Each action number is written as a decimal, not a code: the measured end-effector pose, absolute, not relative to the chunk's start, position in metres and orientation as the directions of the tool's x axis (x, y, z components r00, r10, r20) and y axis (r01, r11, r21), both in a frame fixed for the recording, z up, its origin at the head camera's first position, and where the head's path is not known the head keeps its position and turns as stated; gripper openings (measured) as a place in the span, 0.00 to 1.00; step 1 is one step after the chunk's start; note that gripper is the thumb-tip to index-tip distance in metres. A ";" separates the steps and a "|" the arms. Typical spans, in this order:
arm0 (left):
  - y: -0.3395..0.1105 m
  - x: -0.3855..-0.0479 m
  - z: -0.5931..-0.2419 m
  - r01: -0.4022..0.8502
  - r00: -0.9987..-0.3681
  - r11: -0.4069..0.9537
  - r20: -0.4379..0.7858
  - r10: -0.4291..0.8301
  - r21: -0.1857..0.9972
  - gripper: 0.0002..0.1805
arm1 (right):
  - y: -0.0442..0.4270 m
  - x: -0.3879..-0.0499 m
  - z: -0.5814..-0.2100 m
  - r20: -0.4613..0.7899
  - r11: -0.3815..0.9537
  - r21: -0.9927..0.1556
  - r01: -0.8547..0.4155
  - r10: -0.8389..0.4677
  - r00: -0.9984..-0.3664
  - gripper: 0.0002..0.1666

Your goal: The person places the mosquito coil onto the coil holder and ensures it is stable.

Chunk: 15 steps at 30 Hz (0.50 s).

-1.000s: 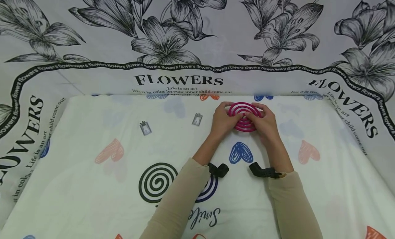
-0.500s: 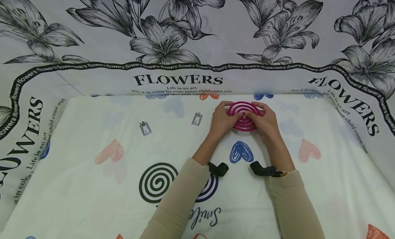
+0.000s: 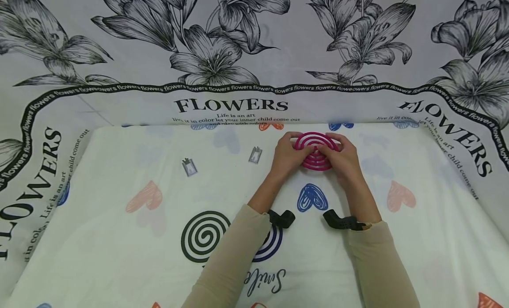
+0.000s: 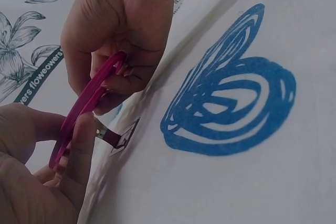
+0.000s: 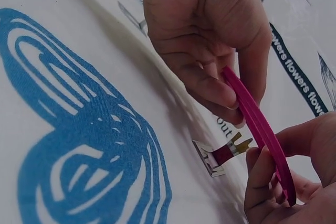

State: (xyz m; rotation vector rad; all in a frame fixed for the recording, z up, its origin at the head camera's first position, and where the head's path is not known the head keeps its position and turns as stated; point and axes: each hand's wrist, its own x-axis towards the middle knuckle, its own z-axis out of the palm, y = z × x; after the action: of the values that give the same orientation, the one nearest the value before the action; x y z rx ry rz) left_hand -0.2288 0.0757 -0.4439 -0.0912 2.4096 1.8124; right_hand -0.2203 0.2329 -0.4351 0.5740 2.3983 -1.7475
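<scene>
Both hands hold a magenta mosquito coil (image 3: 317, 168) near the far edge of the table. My left hand (image 3: 285, 152) grips its left rim, and my right hand (image 3: 345, 157) grips its right rim; the thumbs meet near the coil's centre. In both wrist views the coil is seen edge-on and tilted. Just below it is a small metal coil stand (image 5: 209, 159) with an upright forked tab; whether the tab touches the coil cannot be told. Two similar flat metal stands, one farther left (image 3: 189, 167) and one nearer (image 3: 256, 155), lie left of the hands.
A dark green coil (image 3: 184, 238) lies on the heart-printed white cloth (image 3: 99, 237), front left. Next to it a dark blue coil (image 3: 280, 242) is partly hidden by the left sleeve (image 3: 234, 255). A flower-printed cloth (image 3: 278, 51) hangs behind the table's far edge.
The hands keep the same hold on the magenta coil, and the stands and other coils stay in place. Only the head view shifts slightly.
</scene>
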 end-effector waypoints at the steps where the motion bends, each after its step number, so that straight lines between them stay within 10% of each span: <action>1: 0.076 -0.229 -0.444 -0.123 -0.991 0.276 -0.135 0.025 0.953 0.31 | 0.233 -0.220 -0.435 -0.313 0.262 -0.892 0.368 0.231 -0.921 0.39; 15: 0.077 -0.230 -0.442 -0.165 -0.984 0.291 -0.176 0.009 0.942 0.31 | 0.233 -0.221 -0.436 -0.319 0.258 -0.891 0.374 0.231 -0.919 0.39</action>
State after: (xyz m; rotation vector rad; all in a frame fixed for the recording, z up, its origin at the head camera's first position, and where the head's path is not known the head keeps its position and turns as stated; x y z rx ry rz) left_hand -0.2302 0.0775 -0.4421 -0.1464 2.4019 1.7815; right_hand -0.2213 0.2327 -0.4361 0.5780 2.3907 -1.7478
